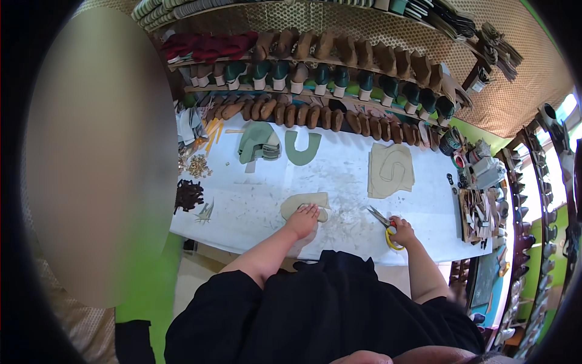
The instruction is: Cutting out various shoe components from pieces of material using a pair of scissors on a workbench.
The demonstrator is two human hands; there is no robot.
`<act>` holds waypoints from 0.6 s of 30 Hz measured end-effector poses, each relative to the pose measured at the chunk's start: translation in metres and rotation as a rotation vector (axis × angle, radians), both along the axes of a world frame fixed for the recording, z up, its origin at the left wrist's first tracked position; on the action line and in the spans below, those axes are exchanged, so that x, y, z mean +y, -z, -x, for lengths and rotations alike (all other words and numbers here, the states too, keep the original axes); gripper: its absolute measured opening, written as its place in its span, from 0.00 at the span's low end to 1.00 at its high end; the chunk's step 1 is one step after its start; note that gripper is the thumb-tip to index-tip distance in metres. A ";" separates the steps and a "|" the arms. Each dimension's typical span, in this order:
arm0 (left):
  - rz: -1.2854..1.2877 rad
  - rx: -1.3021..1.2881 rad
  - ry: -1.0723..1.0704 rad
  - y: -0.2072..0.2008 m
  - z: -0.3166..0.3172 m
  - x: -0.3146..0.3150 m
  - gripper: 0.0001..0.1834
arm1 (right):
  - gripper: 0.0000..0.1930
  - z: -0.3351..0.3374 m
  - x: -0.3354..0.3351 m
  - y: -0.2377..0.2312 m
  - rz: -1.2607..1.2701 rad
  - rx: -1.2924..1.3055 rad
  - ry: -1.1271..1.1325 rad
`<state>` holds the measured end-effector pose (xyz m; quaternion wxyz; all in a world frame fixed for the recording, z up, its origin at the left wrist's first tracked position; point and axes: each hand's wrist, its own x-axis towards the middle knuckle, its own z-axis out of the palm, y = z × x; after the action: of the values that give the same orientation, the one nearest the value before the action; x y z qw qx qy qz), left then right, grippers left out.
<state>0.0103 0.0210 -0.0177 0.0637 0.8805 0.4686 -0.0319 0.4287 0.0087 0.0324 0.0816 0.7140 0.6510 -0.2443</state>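
Here, resting the left hand (304, 219), with a flat, unclenched grip, on a pale cut piece (294, 205) near the front of the white worktop (339, 176); farther right, holding the scissors (388, 225) by the handles in the curled grip of the right hand (403, 232), with blades slightly parted

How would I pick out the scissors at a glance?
Start at the white table and go to its near edge, right of centre. There the right hand touches the scissors, whose blades point away and left. Yellow and red handles set them apart from the beige sheets just beyond.
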 end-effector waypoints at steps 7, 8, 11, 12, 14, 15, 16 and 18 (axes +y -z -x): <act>0.204 -0.275 0.168 -0.010 0.009 0.001 0.28 | 0.39 0.002 -0.001 0.000 -0.013 0.061 0.042; 0.209 -0.274 0.184 -0.017 0.010 -0.001 0.28 | 0.39 -0.001 -0.003 0.000 -0.007 0.087 0.048; 0.169 -0.119 0.152 -0.040 0.006 -0.014 0.34 | 0.38 -0.011 -0.006 0.012 -0.087 0.174 0.030; 0.202 -0.056 0.153 -0.044 0.005 -0.012 0.37 | 0.37 -0.012 -0.004 0.015 -0.135 0.193 0.001; 0.203 -0.015 0.173 -0.044 0.007 -0.012 0.44 | 0.38 -0.012 -0.007 0.018 -0.187 0.172 0.013; 0.210 -0.007 0.179 -0.040 0.009 -0.011 0.44 | 0.39 -0.003 -0.010 0.009 -0.207 0.122 0.015; 0.201 -0.032 0.180 -0.036 0.010 -0.009 0.42 | 0.38 -0.001 -0.008 0.007 -0.202 0.129 0.043; 0.199 -0.049 0.188 -0.025 0.011 -0.009 0.41 | 0.36 0.005 -0.013 0.014 -0.285 0.100 0.090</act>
<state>-0.0005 0.0121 0.0075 0.1591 0.9104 0.3768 -0.0626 0.4241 -0.0043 0.0183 -0.0639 0.7339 0.6496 -0.1881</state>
